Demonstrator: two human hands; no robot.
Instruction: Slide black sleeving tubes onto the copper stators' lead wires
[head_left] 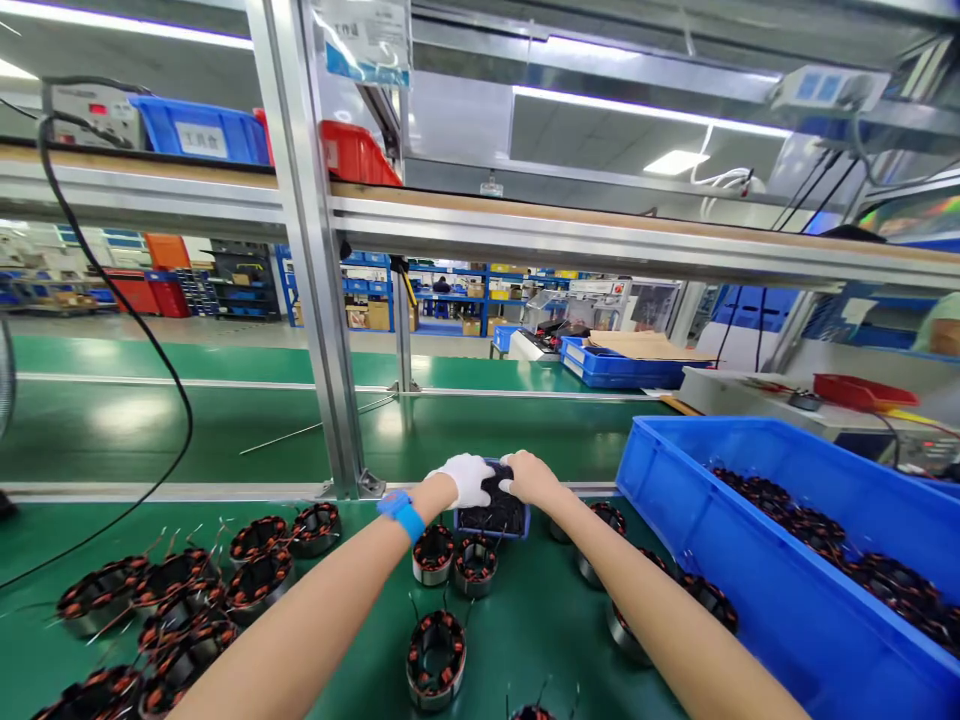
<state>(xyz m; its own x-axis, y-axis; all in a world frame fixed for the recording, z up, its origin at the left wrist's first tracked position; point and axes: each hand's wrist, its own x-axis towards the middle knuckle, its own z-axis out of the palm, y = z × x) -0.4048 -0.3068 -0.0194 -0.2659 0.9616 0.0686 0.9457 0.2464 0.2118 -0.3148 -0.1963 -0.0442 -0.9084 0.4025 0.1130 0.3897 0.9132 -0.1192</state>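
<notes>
Both my arms reach forward over the green bench. My left hand (466, 477), in a white glove with a blue wrist strap, rests on the left side of a small blue tray (491, 518) filled with small black parts. On the tray's right side sits my bare right hand (529, 476), its fingers curled into the black parts. What the fingers hold is hidden. Two stator cores with copper windings (454, 557) stand just in front of the tray, and another stator (436, 658) lies nearer to me.
Several wound stators (172, 600) lie in a heap at the left. A large blue bin (787, 560) at the right holds more stators. An aluminium frame post (319, 300) rises behind the tray. A black cable (142, 330) hangs at the left. A green conveyor runs beyond.
</notes>
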